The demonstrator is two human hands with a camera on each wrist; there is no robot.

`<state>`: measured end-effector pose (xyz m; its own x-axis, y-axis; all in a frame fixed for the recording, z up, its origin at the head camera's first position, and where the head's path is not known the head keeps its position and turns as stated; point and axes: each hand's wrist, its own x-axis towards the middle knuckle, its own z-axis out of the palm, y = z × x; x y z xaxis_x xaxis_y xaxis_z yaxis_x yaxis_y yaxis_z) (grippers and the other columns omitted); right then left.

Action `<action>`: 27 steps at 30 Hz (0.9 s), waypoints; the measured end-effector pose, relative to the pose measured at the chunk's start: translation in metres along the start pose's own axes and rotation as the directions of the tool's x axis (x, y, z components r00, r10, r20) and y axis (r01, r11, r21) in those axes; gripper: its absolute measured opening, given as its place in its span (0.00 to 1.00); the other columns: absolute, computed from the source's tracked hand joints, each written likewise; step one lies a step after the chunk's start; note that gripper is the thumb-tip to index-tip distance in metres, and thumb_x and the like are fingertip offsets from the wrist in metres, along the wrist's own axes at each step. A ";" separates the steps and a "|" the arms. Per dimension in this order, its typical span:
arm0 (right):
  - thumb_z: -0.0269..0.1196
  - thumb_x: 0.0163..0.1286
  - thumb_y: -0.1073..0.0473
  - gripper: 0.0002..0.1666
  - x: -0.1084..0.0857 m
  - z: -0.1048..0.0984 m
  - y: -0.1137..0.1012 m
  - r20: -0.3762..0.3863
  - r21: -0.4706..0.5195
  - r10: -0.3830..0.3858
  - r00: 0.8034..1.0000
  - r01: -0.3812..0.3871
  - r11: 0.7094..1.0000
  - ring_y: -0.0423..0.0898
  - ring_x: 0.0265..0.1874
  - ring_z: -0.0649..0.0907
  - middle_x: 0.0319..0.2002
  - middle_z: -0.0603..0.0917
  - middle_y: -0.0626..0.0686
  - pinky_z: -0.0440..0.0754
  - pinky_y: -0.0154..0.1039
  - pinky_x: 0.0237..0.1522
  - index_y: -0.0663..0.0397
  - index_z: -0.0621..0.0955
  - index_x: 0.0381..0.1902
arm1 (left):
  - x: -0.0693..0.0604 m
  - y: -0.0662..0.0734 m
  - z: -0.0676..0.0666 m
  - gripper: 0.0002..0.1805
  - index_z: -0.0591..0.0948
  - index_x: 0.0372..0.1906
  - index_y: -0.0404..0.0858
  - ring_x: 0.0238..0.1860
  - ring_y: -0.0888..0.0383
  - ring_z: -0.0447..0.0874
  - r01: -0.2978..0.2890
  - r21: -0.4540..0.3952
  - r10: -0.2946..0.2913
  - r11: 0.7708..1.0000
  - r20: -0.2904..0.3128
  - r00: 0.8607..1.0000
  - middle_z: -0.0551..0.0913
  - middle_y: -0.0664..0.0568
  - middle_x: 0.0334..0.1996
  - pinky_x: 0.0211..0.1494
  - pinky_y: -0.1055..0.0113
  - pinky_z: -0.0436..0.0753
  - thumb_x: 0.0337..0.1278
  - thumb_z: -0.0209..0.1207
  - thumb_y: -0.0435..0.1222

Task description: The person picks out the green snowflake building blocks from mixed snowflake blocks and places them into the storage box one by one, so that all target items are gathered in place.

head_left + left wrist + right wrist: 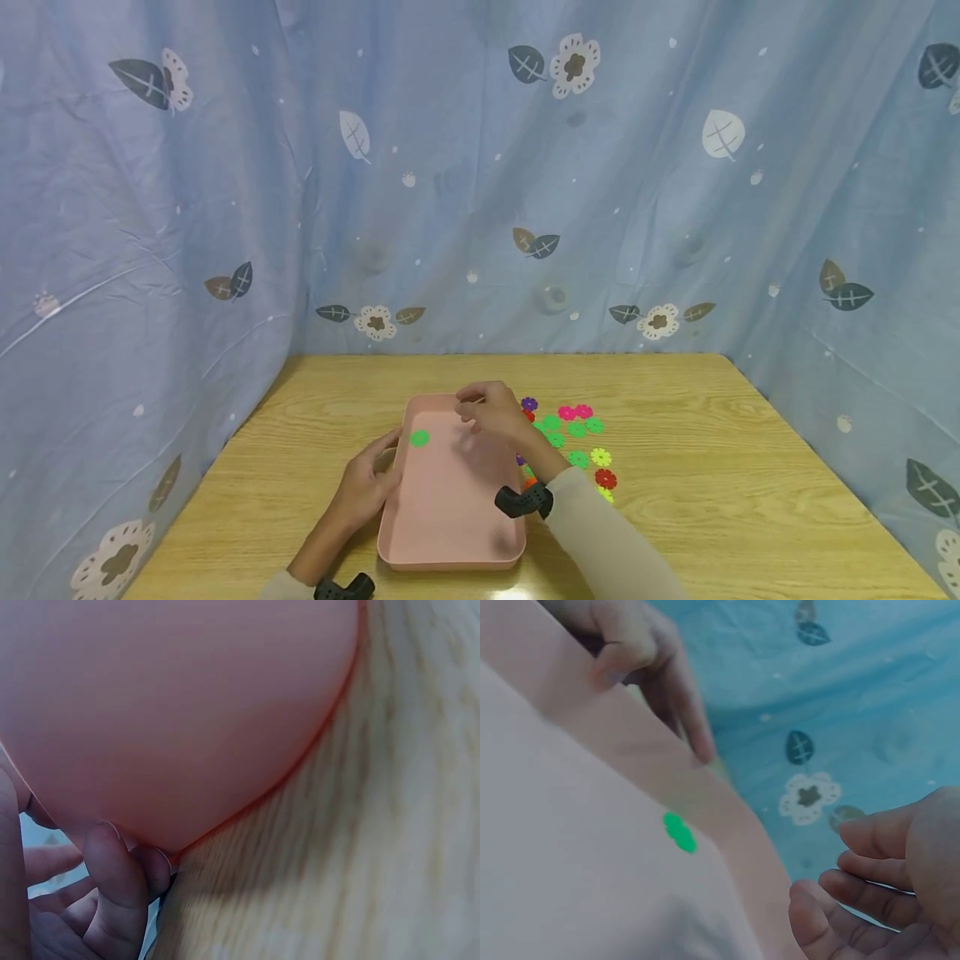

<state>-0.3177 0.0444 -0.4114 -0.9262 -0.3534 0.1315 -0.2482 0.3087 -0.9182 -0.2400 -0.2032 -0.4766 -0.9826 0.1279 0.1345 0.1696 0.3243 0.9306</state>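
Observation:
A pink rectangular tray [450, 521] lies on the table, long side running away from me. My left hand [363, 485] holds its left wall, the thumb at the rim and the fingers along the outer side. Inside the tray, toward the far left, is one green flower-shaped disc [419, 438], also seen in the right wrist view as a green piece [679, 832]. Over the tray's far right part hovers my right hand [491, 410]. Its fingers [870, 894] are loosely bent and apart from the thumb, with nothing visible between them.
Right of the tray several flower-shaped discs lie scattered, among them a yellow disc [601, 457], a red disc [606, 478], a pink disc [583, 412] and a purple disc [529, 404]. My right forearm partly covers them. A blue curtain [480, 183] hangs behind the wooden table [750, 500].

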 end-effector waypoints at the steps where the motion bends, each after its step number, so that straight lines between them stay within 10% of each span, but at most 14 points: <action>1: 0.62 0.73 0.62 0.19 -0.002 -0.003 0.001 -0.015 0.001 -0.012 1.000 0.012 1.000 0.61 0.43 0.86 0.43 0.87 0.58 0.88 0.51 0.39 0.68 0.81 0.58 | 0.000 0.000 0.000 0.34 0.66 0.76 0.39 0.15 0.58 0.78 -0.001 -0.001 0.001 1.000 -0.003 1.000 0.72 0.41 0.68 0.19 0.68 0.79 0.64 0.53 0.27; 20: 0.63 0.73 0.56 0.15 -0.042 -0.040 0.023 -0.332 0.003 -0.010 0.943 0.011 1.000 0.51 0.42 0.81 0.48 0.84 0.52 0.82 0.40 0.41 0.52 0.84 0.55 | 0.002 0.000 0.001 0.34 0.68 0.75 0.41 0.36 0.52 0.85 -0.037 0.028 0.038 0.999 -0.024 0.999 0.72 0.36 0.66 0.35 0.66 0.84 0.63 0.55 0.27; 27: 0.62 0.74 0.57 0.17 -0.049 -0.057 0.030 -0.354 0.069 0.018 0.935 0.007 0.998 0.61 0.41 0.82 0.49 0.83 0.55 0.85 0.46 0.33 0.54 0.83 0.57 | -0.002 -0.003 0.001 0.33 0.67 0.75 0.42 0.27 0.54 0.83 -0.001 0.003 0.001 1.000 -0.006 1.000 0.70 0.36 0.68 0.23 0.65 0.81 0.64 0.53 0.27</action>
<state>-0.2956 0.1211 -0.4239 -0.9709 -0.0120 0.2390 -0.2346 0.2445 -0.9408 -0.2386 -0.2033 -0.4796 -0.9829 0.1226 0.1372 0.1705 0.3268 0.9296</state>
